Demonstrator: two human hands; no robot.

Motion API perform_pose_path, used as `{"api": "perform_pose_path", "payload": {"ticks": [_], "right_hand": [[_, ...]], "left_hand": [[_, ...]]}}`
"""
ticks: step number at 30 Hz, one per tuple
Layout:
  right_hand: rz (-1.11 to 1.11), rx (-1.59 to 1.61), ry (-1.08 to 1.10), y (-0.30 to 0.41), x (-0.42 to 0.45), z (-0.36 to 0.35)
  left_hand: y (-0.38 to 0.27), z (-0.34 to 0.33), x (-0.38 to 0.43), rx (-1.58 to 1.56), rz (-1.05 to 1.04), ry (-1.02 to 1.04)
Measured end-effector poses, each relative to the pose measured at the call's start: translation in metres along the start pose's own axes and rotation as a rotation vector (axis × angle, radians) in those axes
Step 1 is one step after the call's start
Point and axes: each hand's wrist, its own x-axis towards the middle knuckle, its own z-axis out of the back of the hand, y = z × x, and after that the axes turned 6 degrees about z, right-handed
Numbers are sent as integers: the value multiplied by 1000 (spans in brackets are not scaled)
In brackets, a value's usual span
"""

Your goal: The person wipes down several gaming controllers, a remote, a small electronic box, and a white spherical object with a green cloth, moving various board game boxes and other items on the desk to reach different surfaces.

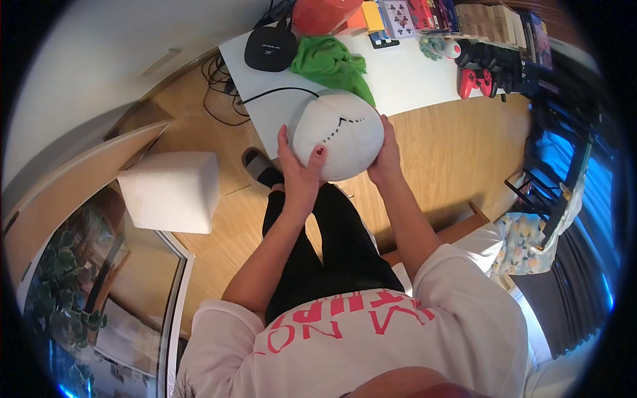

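Between my two hands is a white, rounded object [343, 139] with a line of black dashes meeting at a point on top. I cannot tell exactly what it is. My left hand [301, 171] grips its left side, thumb resting on the upper surface. On the opposite side, my right hand [387, 154] presses with its fingers mostly hidden. A black cable [278, 90] runs across the white table [413, 89] and ends from view at the object's far edge. Just beyond lies a crumpled green cloth [331, 62] on the tabletop.
A black media box [270, 48] stands at the table's far left corner, loose cables [219, 87] beside it. Game controllers [475, 82], a playing-card box [398, 19] and wooden blocks [485, 24] line the right and back. A white pouf [171, 191] and mirror [181, 253] are left.
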Motion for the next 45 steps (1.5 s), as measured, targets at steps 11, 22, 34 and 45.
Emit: {"api": "perform_pose_path", "payload": {"ticks": [11, 22, 34, 45], "right_hand": [[92, -164, 19, 99, 19, 58], [73, -169, -17, 140, 108, 86], [95, -156, -30, 129, 148, 84], [97, -95, 9, 120, 148, 87]], "left_hand": [[-2, -94, -8, 190, -54, 93], [14, -160, 57, 106, -80, 188], [6, -169, 97, -153, -165, 262], [-4, -165, 100, 365, -22, 82]]}}
